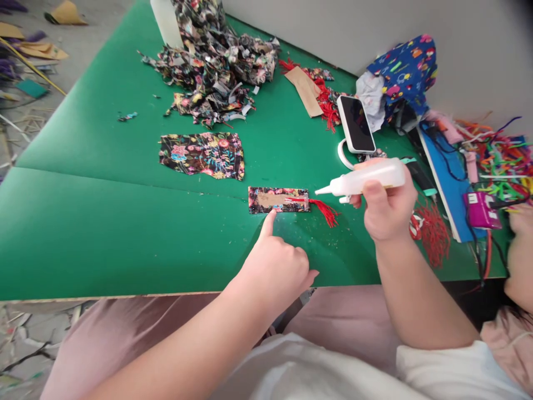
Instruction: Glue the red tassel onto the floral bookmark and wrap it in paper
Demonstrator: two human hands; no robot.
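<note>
A small rectangular bookmark (270, 199) lies on the green table, with black floral cloth folded over its edges and brown card showing in the middle. A red tassel (327, 212) comes out of its right end. My left hand (278, 264) presses the outstretched index finger on the bookmark's lower edge; its other fingers are curled around nothing. My right hand (389, 205) is wrapped around a white glue bottle (375, 176), tilted nearly level. The bottle's thin nozzle points left, just above the tassel, apart from the bookmark. A loose floral cloth piece (202, 156) lies behind, to the left.
A heap of floral cloth scraps (212, 66) is at the back. A brown card strip (305, 91), red tassels (328, 105) and a phone (357, 124) lie back right. Red threads (433, 233), a blue board (443, 183) and a purple box (483, 210) are at the right, near another person's arm (520, 255).
</note>
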